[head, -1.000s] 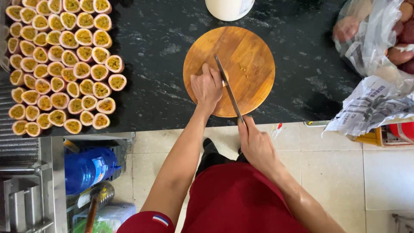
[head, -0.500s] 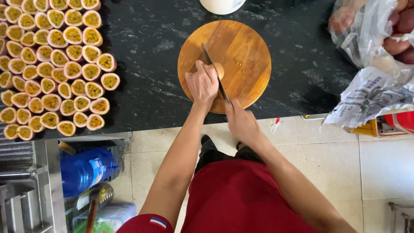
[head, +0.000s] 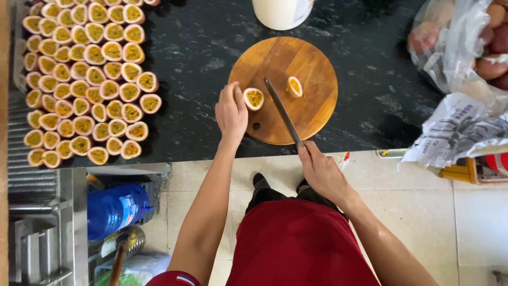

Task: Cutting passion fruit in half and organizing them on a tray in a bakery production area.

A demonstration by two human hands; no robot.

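1. Half a second ago the fruit sat whole under our left hand with the knife across it; now it lies in two halves on the board, so this cut is done.
2. The left half sits just left of the blade, cut face up; the right half has tipped onto its side just right of the blade.
3. Our left hand has slid to the board's left edge, its fingers closed lightly on the left half.
4. Our right hand, below the board, wraps the knife handle firmly; the blade has swung to lie flat across the board.
5. The board rests on a dark speckled worktop. Left of the board lie rows of cut halves; above it stands a white tub; right of it, a bag of whole fruit.
6. Below the board is pale tiled floor, with a blue bottle down left.
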